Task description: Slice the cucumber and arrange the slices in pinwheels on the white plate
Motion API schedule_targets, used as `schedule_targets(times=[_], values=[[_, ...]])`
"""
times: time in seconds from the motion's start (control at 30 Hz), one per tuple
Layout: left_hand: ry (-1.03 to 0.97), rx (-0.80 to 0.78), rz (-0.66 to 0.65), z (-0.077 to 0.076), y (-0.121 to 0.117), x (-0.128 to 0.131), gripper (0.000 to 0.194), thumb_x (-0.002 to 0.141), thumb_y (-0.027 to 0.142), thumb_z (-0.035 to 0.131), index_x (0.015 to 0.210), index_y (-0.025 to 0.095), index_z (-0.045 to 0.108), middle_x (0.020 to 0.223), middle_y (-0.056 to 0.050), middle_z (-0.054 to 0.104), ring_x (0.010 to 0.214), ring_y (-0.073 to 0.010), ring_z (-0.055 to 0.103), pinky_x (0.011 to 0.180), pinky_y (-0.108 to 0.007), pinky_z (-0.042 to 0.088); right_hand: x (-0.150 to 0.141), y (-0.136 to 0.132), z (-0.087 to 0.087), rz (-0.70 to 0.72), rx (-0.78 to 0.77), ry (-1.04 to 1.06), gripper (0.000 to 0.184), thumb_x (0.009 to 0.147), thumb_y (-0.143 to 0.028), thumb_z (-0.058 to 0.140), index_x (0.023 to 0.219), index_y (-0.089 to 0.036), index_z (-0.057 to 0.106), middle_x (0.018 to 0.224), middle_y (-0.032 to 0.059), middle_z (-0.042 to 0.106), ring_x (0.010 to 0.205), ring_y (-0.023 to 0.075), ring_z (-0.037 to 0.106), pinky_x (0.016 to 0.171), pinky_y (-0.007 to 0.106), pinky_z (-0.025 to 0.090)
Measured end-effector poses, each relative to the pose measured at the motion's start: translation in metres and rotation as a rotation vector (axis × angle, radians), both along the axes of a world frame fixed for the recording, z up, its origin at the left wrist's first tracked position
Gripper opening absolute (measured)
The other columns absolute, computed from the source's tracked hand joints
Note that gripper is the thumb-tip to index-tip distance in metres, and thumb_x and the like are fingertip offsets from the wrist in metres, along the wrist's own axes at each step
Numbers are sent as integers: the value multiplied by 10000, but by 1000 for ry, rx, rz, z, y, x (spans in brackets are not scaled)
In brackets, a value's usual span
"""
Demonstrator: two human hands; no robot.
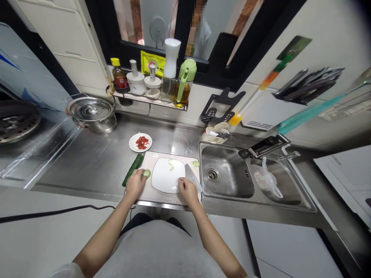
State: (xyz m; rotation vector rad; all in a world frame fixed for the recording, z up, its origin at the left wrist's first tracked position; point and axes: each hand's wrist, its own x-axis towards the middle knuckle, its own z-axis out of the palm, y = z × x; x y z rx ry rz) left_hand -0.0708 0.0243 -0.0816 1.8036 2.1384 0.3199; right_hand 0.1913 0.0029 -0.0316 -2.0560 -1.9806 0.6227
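A white, rounded-square plate (166,181) rests on a pale cutting board (156,154), with a few thin cucumber slices (171,166) near its far edge. My left hand (135,185) is closed at the board's left side, its fingertips on a small stack of cucumber slices (147,173). Beside that hand lies an uncut length of cucumber (133,168). Over the plate's right edge, my right hand (189,192) has its fingers pinched together; whatever they hold is hidden. A knife blade (191,175) lies flat just right of the plate. Another cucumber piece (196,163) sits at the board's far right corner.
Behind the board stands a small white dish (131,143) of chopped red pieces. A lidded steel pot (101,122) is at the left. To the right is a double sink (226,192) with a plastic bag (266,179). A rack (150,101) holds bottles and jars above the counter.
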Motion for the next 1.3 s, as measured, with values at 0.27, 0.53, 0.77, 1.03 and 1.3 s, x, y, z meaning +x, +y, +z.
schedule_targets(times=[0.27,0.53,0.77,1.03,1.3], values=[[-22,18,-18,1,-3,1,302,872,274,518,1128,229,672,1114,-86,653,899,-212,631,740,-284,441,1,-1,0,-3,-7,7,349,940,-322,404,1081,-206,701,813,37,723,757,160,639,680,217,404],[-20,62,-8,0,-11,0,271,882,288,509,1078,250,692,1136,-68,685,936,-217,622,745,-284,443,0,-4,-3,2,1,38,343,932,-321,406,1062,-216,707,840,37,728,801,172,648,701,224,416],[-282,127,52,7,-9,1,149,812,315,559,809,233,683,853,-35,697,847,-191,609,759,-279,460,-2,-2,-3,-7,1,105,341,919,-334,417,1035,-208,712,745,26,692,716,165,619,670,229,408],[-1086,19,62,37,10,21,374,652,464,717,843,144,680,815,-57,698,720,-141,609,715,-264,483,-30,21,17,22,68,472,309,841,-335,537,1075,-190,676,908,42,685,749,143,597,716,242,457],[-1200,-1,41,59,7,46,379,628,453,754,842,147,687,782,-43,683,724,-142,607,722,-268,472,-55,27,23,9,19,772,209,833,-321,534,916,-163,644,924,52,699,859,147,621,806,261,480]])
